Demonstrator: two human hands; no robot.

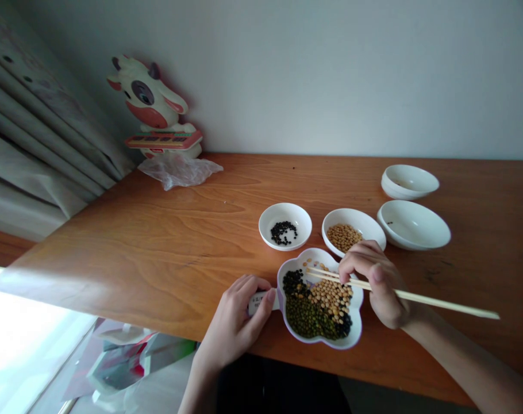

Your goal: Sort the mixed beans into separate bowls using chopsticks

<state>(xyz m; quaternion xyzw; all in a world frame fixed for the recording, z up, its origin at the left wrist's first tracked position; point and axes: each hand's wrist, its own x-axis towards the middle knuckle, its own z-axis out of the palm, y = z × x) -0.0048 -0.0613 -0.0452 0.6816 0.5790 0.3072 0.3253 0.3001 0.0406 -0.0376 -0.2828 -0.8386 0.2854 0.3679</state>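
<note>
My left hand [239,316] is closed around the short handle of a white, lobed dish [356,330] near the table's front edge. Inside the dish lie black beans [292,280], green mung beans [307,318] and yellow soybeans [330,296], partly mixed. My right hand [376,282] grips a pair of wooden chopsticks [438,302], whose tips reach into the upper left of the dish beside a few soybeans. Just behind the dish, one white bowl [266,221] contains black beans, and another white bowl [367,221], partly hidden by my right hand, contains soybeans.
Two more white bowls stand at the right: the nearer bowl [420,227] has a few dark specks, the farther bowl [412,179] sits behind it. A cow-shaped toy keyboard [164,138] and a crumpled plastic bag [181,171] are at the back left, near a curtain [37,149].
</note>
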